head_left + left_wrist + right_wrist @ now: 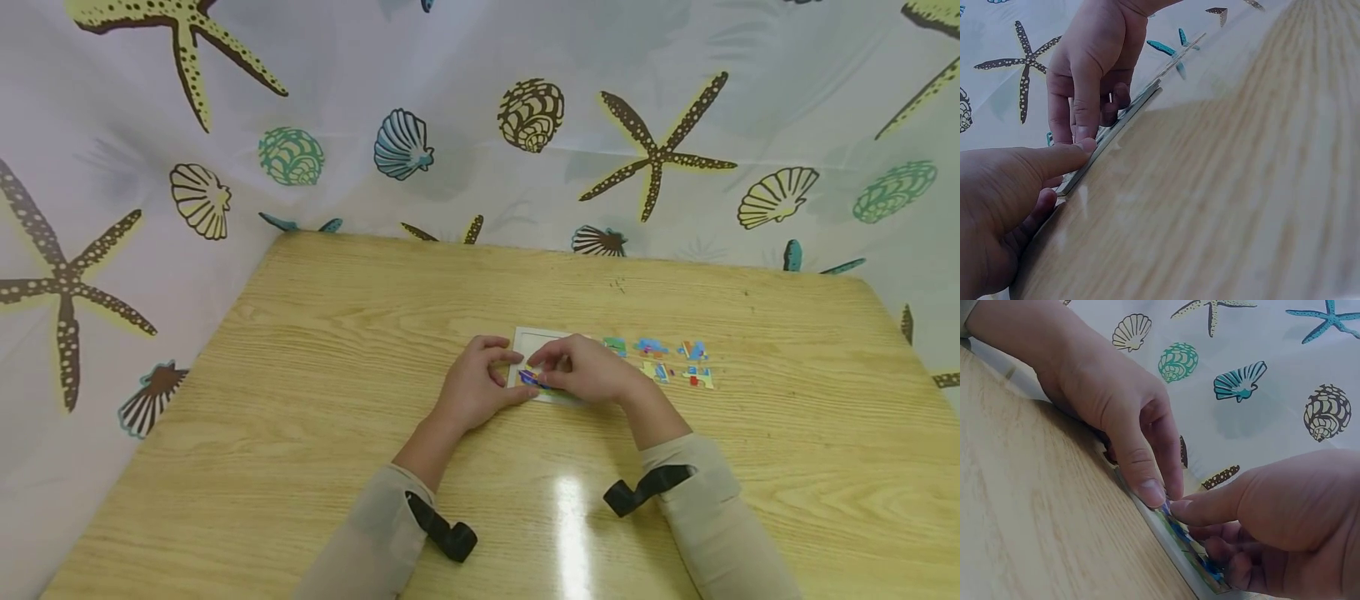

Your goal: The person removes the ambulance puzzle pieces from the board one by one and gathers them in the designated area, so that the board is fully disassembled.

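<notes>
Head view: left hand point(471, 387) clamps the tray's point(531, 340) left end, presumably steadying it; right hand point(592, 368) pinches a puzzle piece point(528, 377) inside, loose pieces point(651, 347) spread rightward, seemingly for easy picking.

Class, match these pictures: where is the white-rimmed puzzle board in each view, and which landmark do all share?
Head: puzzle board just right of centre, below the middle.
Left wrist: puzzle board left of centre, nearly edge-on, slanting up rightward.
Right wrist: puzzle board at bottom centre, partly covered, slanting down rightward.
Shared landmark: left hand, thumb at the board's edge.
</notes>
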Demonstrator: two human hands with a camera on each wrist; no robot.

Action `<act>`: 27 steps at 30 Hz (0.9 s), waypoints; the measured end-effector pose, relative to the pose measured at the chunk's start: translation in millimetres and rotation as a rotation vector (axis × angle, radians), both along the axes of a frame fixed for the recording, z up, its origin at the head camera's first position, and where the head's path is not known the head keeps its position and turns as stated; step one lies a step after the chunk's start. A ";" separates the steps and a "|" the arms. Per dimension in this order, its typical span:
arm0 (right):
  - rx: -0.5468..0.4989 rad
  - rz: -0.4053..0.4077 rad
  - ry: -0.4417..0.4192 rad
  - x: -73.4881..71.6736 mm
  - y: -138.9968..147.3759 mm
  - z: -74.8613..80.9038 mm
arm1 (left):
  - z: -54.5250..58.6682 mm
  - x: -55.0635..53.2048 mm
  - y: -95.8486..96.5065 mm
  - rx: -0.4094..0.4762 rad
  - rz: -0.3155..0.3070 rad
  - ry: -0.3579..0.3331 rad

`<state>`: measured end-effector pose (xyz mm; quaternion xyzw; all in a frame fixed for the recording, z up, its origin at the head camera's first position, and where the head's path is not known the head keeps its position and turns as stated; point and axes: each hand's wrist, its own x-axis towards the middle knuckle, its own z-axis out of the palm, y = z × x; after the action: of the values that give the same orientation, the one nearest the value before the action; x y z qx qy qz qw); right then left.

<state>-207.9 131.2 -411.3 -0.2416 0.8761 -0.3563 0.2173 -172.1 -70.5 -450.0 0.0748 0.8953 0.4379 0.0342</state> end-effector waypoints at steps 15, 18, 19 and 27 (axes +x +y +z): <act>-0.094 -0.108 -0.051 2.6 -5.1 1.8 | -1.0 -1.1 0.3 0.000 0.003 0.002; -0.167 -0.119 -0.108 1.0 -1.5 1.1 | -0.7 -1.1 0.5 0.000 0.004 0.000; -0.191 -0.121 -0.129 0.4 0.0 1.1 | -0.6 -0.9 0.5 -0.001 0.005 -0.002; -0.237 -0.136 -0.243 -2.9 13.6 5.6 | 0.9 0.0 0.7 -0.010 0.006 -0.010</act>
<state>-210.8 144.8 -405.7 -0.1611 0.8095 -0.4975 0.2669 -172.2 -69.8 -449.0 0.0695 0.8975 0.4338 0.0378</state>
